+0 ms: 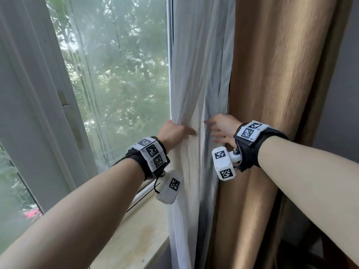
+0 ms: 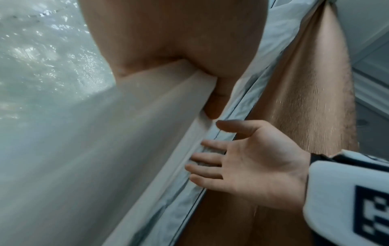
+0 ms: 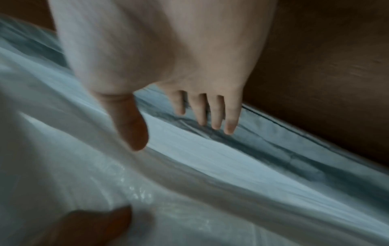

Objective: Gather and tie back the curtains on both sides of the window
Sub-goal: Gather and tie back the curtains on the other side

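A white sheer curtain (image 1: 196, 74) hangs bunched at the window's right side, with a thick brown curtain (image 1: 272, 94) directly to its right. My left hand (image 1: 180, 130) grips the sheer's left edge, fingers wrapped behind the fabric and thumb in front. In the left wrist view a fold of the sheer (image 2: 147, 133) is caught under the thumb (image 2: 214, 103). My right hand (image 1: 213, 129) is open with spread fingers, its fingertips (image 3: 210, 116) touching the sheer's folds (image 3: 210, 158) beside the brown curtain's edge (image 3: 315, 83). No tie-back is visible.
The window glass (image 1: 116, 74) shows trees outside, with a white frame (image 1: 38, 113) on the left. A pale sill (image 1: 136, 230) runs below my left forearm. A grey wall (image 1: 340, 94) stands right of the brown curtain.
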`<state>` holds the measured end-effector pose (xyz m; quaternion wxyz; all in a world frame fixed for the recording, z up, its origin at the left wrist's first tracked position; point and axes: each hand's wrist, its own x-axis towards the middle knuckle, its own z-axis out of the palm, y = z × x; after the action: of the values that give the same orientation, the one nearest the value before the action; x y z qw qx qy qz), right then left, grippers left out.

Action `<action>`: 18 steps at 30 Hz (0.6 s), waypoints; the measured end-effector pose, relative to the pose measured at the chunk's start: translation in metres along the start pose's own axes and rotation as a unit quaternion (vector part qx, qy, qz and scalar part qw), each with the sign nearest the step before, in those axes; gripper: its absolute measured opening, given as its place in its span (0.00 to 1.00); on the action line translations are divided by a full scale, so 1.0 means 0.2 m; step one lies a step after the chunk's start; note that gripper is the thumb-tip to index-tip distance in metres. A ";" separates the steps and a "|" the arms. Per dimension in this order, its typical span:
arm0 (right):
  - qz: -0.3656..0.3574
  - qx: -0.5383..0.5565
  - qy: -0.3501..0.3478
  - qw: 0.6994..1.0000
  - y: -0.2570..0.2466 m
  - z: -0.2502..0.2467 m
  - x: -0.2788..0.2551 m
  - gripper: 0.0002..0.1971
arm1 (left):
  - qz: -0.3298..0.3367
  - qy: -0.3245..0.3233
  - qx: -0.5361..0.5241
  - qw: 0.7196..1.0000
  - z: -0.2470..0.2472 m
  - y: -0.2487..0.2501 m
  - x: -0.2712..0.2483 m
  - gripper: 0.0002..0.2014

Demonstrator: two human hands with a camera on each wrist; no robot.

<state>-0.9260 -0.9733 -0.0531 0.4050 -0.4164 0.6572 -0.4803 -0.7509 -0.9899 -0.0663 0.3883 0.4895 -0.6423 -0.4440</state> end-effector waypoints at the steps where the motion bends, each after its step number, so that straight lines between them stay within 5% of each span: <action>1: -0.013 -0.004 -0.011 1.000 -0.02 0.02 0.00 0.28 | 0.002 -0.003 -0.020 1.000 -0.01 0.01 -0.01 0.13; 4: -0.034 -0.012 -0.063 0.997 -0.04 0.08 -0.02 0.38 | -0.005 -0.014 -0.084 0.996 -0.02 0.00 -0.02 0.25; 7: -0.037 -0.005 -0.081 0.996 -0.05 0.17 -0.05 0.22 | -0.023 -0.040 -0.155 0.987 -0.03 -0.04 -0.02 0.23; 9: -0.038 0.003 -0.083 0.996 -0.05 0.20 -0.03 0.26 | -0.018 -0.042 -0.165 0.985 -0.05 -0.06 -0.01 0.18; 14: -0.091 -0.023 -0.057 0.994 -0.06 0.20 0.01 0.08 | 0.068 -0.075 -0.107 0.989 -0.10 -0.11 0.06 0.23; 18: -0.094 -0.004 -0.079 0.992 -0.08 0.20 0.01 0.05 | 0.085 -0.065 -0.061 0.992 -0.10 -0.13 0.10 0.42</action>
<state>-0.8861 -0.9898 -0.0464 0.4073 -0.5144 0.5830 -0.4792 -0.7300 -1.0172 -0.0830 0.4111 0.3788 -0.6768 -0.4789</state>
